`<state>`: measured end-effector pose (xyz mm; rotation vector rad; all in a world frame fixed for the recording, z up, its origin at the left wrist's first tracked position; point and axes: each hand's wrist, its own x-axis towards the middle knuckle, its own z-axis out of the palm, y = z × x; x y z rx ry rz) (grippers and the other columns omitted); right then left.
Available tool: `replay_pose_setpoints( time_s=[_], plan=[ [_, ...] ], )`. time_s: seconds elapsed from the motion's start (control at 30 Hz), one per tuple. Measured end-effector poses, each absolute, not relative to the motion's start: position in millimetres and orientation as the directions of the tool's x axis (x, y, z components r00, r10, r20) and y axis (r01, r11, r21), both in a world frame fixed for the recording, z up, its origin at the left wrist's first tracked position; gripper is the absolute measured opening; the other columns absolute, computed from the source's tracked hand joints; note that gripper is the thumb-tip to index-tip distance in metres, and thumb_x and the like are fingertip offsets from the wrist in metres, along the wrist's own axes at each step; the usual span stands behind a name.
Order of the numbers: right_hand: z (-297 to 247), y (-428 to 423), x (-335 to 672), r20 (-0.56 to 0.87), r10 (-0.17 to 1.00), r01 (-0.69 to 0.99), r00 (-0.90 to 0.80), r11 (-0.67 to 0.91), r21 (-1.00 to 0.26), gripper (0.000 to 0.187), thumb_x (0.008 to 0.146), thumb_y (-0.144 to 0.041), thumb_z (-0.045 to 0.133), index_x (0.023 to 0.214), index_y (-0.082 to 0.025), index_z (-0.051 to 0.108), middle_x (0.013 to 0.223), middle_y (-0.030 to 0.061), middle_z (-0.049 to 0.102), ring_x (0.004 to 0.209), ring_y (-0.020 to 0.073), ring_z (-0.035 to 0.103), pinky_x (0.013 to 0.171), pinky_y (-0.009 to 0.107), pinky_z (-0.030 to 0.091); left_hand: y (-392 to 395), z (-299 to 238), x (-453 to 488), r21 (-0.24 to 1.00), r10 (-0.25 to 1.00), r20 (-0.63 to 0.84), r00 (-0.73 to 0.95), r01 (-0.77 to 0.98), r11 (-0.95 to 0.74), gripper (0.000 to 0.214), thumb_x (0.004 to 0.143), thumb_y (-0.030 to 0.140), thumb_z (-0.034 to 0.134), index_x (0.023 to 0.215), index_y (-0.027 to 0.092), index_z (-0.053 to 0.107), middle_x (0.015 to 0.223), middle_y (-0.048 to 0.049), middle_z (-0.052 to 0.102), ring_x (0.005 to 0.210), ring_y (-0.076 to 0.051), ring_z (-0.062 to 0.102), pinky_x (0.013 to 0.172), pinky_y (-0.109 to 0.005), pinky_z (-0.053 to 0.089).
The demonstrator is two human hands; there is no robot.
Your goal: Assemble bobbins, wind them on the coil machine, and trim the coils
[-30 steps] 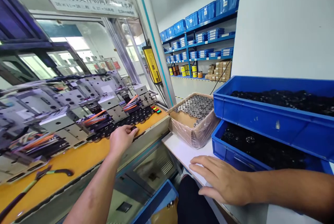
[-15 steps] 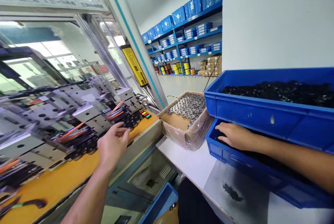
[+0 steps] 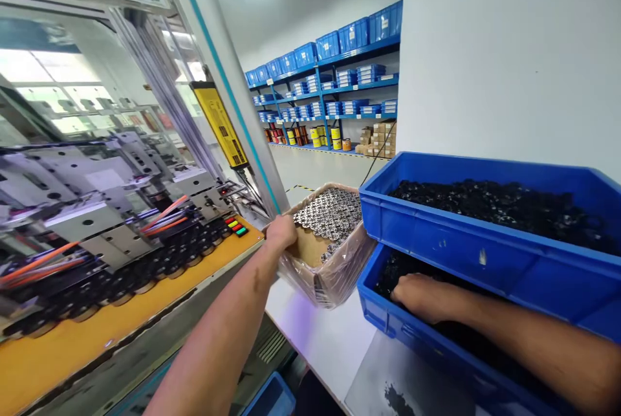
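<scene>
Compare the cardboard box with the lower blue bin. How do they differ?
The cardboard box is brown with clear film; the lower blue bin is plastic. The box holds silvery parts, the bin black parts. The box is open above; the upper blue bin partly covers the lower one. The left hand grips the box's rim; the right hand lies in the bin. Both hold many small parts.

The lower blue bin (image 3: 388, 320) holds black parts (image 3: 398, 264); the brown box (image 3: 308, 250), silvery pieces (image 3: 330, 212).
</scene>
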<state>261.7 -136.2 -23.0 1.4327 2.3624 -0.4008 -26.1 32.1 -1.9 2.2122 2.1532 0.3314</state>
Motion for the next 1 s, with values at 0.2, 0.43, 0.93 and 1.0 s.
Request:
replay_pose_setpoints(
  time_s=[0.2,0.43,0.93,1.0],
  plan=[
    [-29,-137,260,-0.379,0.772,0.853,-0.51,0.512,-0.104,0.016,0.08,-0.019,0.062,0.084,-0.013,0.076,0.088,0.0172,0.075,0.088,0.0341,0.073,0.067,0.032,0.047,28,-4,-21,0.347,0.989,0.069,-0.129,0.933,0.097,0.039,0.091,0.035,0.065,0.125,0.015,0.06,0.128,-0.0124,0.062,0.109,-0.026,0.064,0.09,-0.047,0.055],
    [-36,-138,266,-0.292,0.787,0.838,-0.544,0.526,-0.145,0.02,0.079,-0.019,0.054,0.072,-0.015,0.072,0.082,0.0116,0.075,0.079,0.0267,0.071,0.062,0.029,0.041,-36,7,-7,0.73,0.986,0.165,-0.02,0.675,-0.108,0.037,0.092,0.034,0.063,0.125,0.019,0.06,0.132,-0.0107,0.061,0.113,-0.026,0.062,0.094,-0.05,0.053],
    [6,-150,246,0.155,0.794,0.778,-0.587,0.607,-0.162,0.013,0.088,-0.016,0.059,0.078,-0.014,0.067,0.08,0.0095,0.067,0.076,0.0197,0.063,0.071,0.03,0.045,-275,-51,-63,0.96,0.998,0.046,-0.039,-0.273,-0.055,0.039,0.071,0.035,0.084,0.106,0.019,0.076,0.095,-0.0075,0.079,0.078,-0.014,0.072,0.076,-0.022,0.057],
    [10,-170,221,0.222,0.73,0.7,-0.647,0.683,-0.208,0.012,0.092,-0.025,0.062,0.087,-0.015,0.067,0.084,0.0075,0.067,0.079,0.0168,0.062,0.075,0.028,0.048,-281,-46,-62,0.953,0.996,0.077,-0.046,-0.291,-0.087,0.038,0.065,0.027,0.088,0.102,0.022,0.078,0.099,-0.0069,0.079,0.077,-0.014,0.074,0.075,-0.021,0.058]
  ],
)
